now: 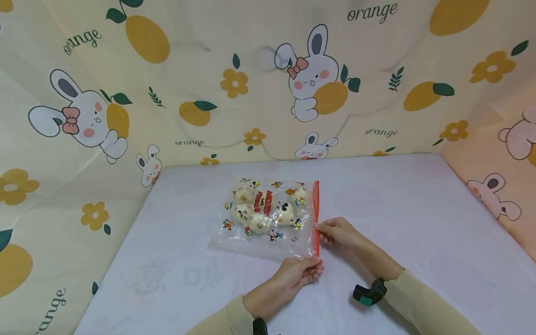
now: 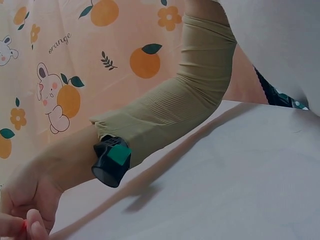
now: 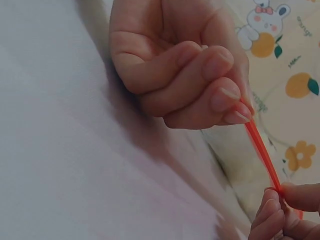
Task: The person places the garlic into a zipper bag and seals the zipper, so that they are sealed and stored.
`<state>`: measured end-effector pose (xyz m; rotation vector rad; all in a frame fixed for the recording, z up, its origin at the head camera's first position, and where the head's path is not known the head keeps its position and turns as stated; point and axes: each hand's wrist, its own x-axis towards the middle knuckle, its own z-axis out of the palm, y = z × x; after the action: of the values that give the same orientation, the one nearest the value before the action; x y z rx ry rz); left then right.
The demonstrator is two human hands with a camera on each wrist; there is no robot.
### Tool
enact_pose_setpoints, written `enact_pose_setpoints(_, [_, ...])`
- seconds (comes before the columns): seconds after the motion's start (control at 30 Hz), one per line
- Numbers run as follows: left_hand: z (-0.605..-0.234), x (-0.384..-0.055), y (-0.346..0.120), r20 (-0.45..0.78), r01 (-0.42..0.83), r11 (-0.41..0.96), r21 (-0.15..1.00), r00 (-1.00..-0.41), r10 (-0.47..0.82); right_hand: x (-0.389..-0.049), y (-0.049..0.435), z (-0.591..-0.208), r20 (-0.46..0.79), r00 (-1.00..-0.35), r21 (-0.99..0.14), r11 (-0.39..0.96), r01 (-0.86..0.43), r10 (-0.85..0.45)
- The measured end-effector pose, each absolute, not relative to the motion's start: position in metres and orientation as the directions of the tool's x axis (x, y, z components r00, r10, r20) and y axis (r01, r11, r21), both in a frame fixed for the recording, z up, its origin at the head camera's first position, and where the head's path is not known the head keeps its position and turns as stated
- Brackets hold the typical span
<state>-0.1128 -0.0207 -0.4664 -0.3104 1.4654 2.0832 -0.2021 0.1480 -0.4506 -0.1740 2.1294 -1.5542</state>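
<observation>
A clear zip bag (image 1: pixel 261 244) printed with small cartoon figures and red lettering lies flat on the white table. Inside it are several cream-coloured, rounded lumps (image 1: pixel 259 222). Its red zip strip (image 1: pixel 316 200) runs along the right-hand edge. My left hand (image 1: pixel 293 279) pinches the near end of that strip between thumb and curled fingers. Farther up the strip, my right hand (image 1: pixel 341 232) pinches it too. In the right wrist view, the strip (image 3: pixel 262 150) stretches straight between my left hand (image 3: pixel 175 80) and my right hand (image 3: pixel 280 215).
The white table (image 1: pixel 402 209) extends around the bag. A cloth backdrop (image 1: pixel 259 28) with rabbits and oranges rises behind and at both sides. A black wrist camera (image 1: pixel 370 292) with a green patch sits on the right sleeve; another (image 1: pixel 259 325) shows at the left sleeve.
</observation>
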Motion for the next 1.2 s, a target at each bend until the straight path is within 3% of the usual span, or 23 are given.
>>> enact_pose_setpoints(0.73, [-0.468, -0.111, -0.017, -0.496, -0.571, -0.223, 0.790, -0.809, 0.315, -0.214, 0.148, -0.452, -0.325, -0.905, -0.896, 0.395, 0.202, -0.275])
enact_pose_setpoints(1.2, [-0.470, -0.111, -0.017, -0.503, -0.573, -0.216, 0.791, -0.809, 0.305, -0.223, 0.147, -0.450, -0.303, -0.914, -0.901, 0.393, 0.182, -0.271])
